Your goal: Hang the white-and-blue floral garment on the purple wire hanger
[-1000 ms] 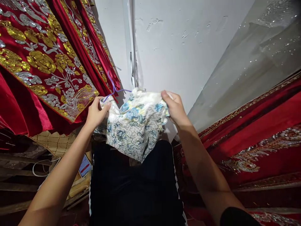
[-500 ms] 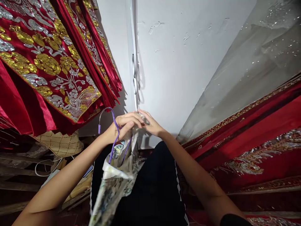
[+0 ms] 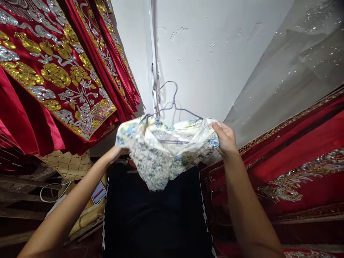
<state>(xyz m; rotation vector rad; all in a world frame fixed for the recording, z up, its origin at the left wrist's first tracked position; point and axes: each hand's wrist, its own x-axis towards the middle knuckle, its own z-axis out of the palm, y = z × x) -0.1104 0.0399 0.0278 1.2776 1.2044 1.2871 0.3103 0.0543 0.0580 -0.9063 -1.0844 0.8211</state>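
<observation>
"What's the cloth like?"

"The floral garment [image 3: 158, 165] is thin, crumpled fabric, white with blue and yellow flowers, its lower edge narrowing to a blunt point. A bent purple hanger [image 3: 174, 102] rises from its top; the lower bar shows through the neckline."

"And the hands?"

"It's stretched between them. The right hand [image 3: 227, 139] pinches its right edge, thumb in front. The left hand [image 3: 115, 154] is under its left end; the fingers are hidden, so I can't tell their grip."

"What's around it?"

"Red satin [image 3: 57, 73] with gold and silver sequins, up and left of the garment; a smooth white wall [image 3: 199, 75] behind; sheer, glittering tulle [image 3: 268, 93] to its right; dark trousers [image 3: 156, 225] beneath; a flat phone [image 3: 99, 193] lower left."
</observation>
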